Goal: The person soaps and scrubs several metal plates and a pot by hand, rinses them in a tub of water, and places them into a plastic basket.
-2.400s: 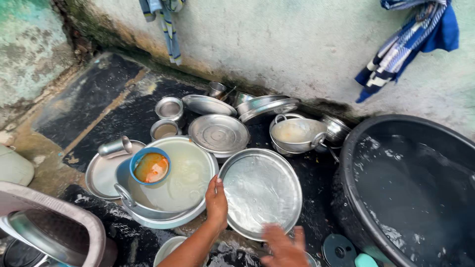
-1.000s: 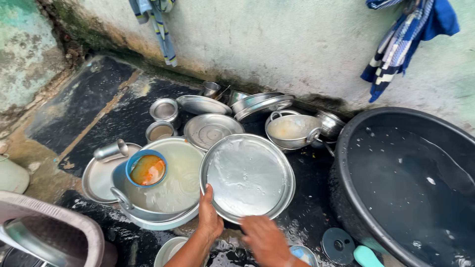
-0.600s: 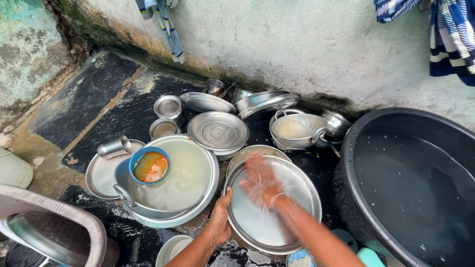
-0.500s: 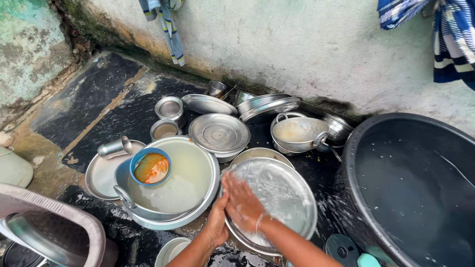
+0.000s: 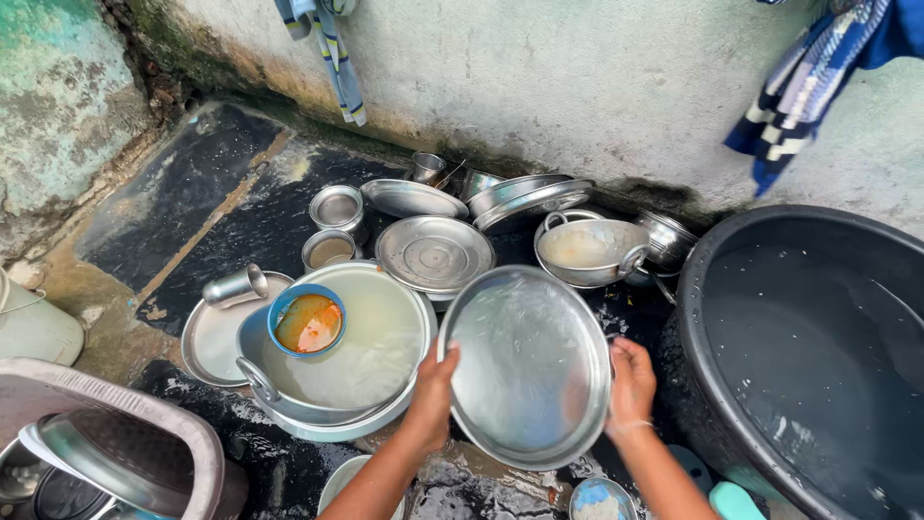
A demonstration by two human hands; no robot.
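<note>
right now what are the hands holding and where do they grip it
Both hold the round steel plate by its rim: left hand on the left edge, right hand on the right edge.

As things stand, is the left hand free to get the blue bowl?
Probably not: the left hand grips the steel plate's left rim, the right hand its right. The blue bowl sits near and uncovered.

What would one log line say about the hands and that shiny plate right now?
left hand: grips left rim | right hand: grips right rim | round steel plate: tilted, lifted | black water tub: right
</note>
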